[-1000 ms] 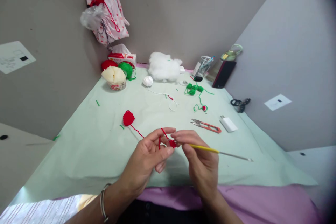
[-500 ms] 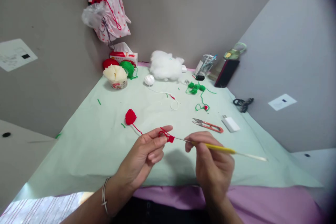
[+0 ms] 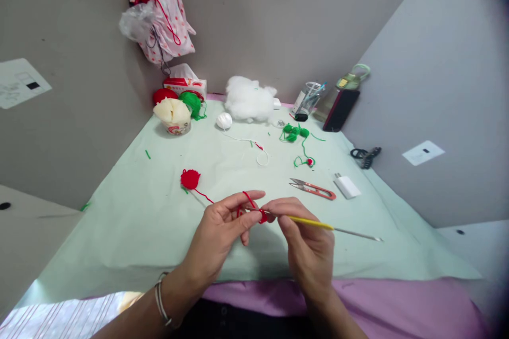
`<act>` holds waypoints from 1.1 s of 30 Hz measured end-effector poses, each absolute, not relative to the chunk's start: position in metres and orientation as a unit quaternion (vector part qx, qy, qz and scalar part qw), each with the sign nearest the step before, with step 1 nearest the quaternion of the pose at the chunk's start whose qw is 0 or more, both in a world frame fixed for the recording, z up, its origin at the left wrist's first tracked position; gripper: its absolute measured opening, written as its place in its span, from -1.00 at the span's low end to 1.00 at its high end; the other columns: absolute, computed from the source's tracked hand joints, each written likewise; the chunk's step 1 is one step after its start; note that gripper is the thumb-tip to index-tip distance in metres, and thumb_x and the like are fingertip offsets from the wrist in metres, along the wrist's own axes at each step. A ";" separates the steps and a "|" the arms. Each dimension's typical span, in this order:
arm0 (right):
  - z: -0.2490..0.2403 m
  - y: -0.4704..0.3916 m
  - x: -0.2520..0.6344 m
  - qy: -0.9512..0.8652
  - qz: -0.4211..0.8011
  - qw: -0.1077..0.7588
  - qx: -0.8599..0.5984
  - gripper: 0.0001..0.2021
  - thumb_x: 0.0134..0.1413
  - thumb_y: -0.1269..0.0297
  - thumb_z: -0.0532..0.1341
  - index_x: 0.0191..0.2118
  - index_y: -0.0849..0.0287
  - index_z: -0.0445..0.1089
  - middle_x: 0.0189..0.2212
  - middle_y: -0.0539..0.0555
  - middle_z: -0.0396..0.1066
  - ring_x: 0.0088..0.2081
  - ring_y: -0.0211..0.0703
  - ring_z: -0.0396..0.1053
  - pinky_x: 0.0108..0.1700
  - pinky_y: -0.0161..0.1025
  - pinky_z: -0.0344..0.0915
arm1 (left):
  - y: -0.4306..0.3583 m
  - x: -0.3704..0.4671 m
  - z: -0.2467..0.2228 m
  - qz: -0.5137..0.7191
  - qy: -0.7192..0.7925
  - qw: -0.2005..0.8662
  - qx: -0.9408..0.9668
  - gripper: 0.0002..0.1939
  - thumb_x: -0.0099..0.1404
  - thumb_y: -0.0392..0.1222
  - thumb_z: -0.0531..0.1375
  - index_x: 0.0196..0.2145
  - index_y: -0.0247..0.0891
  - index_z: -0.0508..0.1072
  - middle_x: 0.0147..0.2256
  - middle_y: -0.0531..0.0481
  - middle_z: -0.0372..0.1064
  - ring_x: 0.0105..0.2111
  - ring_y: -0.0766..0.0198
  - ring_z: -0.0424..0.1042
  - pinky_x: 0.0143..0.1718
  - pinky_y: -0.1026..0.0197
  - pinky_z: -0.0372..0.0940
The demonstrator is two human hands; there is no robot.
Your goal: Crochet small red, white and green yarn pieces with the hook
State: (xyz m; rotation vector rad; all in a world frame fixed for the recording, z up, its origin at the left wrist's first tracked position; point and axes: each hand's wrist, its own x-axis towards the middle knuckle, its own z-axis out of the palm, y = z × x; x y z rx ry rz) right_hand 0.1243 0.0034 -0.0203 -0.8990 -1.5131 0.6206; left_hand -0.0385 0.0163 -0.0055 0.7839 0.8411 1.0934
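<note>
Between thumb and fingers, my left hand point(image 3: 222, 228) pinches a small piece of red crochet point(image 3: 263, 216). Red yarn loops over its raised index finger and trails left to a red yarn ball point(image 3: 190, 179) on the table. My right hand point(image 3: 304, 238) is closed around a crochet hook point(image 3: 312, 222) with a yellow grip. The hook's front end meets the red piece, partly hidden by fingers. Its bare rear end points right. Both hands almost touch at the work.
Thread snips point(image 3: 313, 189) and a white charger plug point(image 3: 347, 186) lie to the right. Green yarn pieces point(image 3: 293, 132), white stuffing point(image 3: 250, 98) and a white yarn ball point(image 3: 224, 121) are farther back. A phone point(image 3: 341, 110) leans at right; a paper-lined cup point(image 3: 173, 115) stands at left.
My right hand has moved left, up to the red piece, bringing the hook's front end farther in. The red yarn ball has rolled slightly left.
</note>
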 end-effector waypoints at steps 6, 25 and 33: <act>-0.034 -0.003 0.127 -0.734 0.066 0.549 -0.395 -0.59 0.29 0.52 0.28 0.12 -0.10 0.58 -0.10 0.11 0.60 -0.12 -0.05 0.58 -0.18 -0.17 0.55 | 0.014 -0.031 -0.010 0.454 0.327 0.798 0.224 -0.55 0.21 -0.13 0.51 0.04 -0.28 0.67 -0.50 0.18 0.24 -0.63 0.58 -0.01 -0.62 0.43 -0.02; -0.020 0.009 0.126 -0.556 0.382 0.631 -0.383 -0.83 0.42 0.27 0.21 -0.16 0.07 0.58 -0.30 0.08 0.65 -0.37 -0.14 0.57 -0.31 -0.19 0.56 | 0.013 -0.036 0.003 0.434 0.312 0.812 0.234 -0.47 0.17 -0.21 0.51 0.10 -0.28 0.62 -0.40 0.10 0.38 -0.66 0.62 0.01 -0.64 0.39 -0.05; -0.017 -0.005 0.133 -0.743 0.156 0.532 -0.376 -0.73 0.41 0.45 0.16 0.05 0.03 0.53 -0.16 0.12 0.65 -0.21 -0.11 0.59 -0.19 -0.17 0.55 | 0.010 -0.037 -0.003 0.500 0.349 0.739 0.286 -0.44 0.18 -0.19 0.51 0.14 -0.16 0.58 -0.38 0.15 0.35 -0.66 0.58 0.08 -0.66 0.38 -0.03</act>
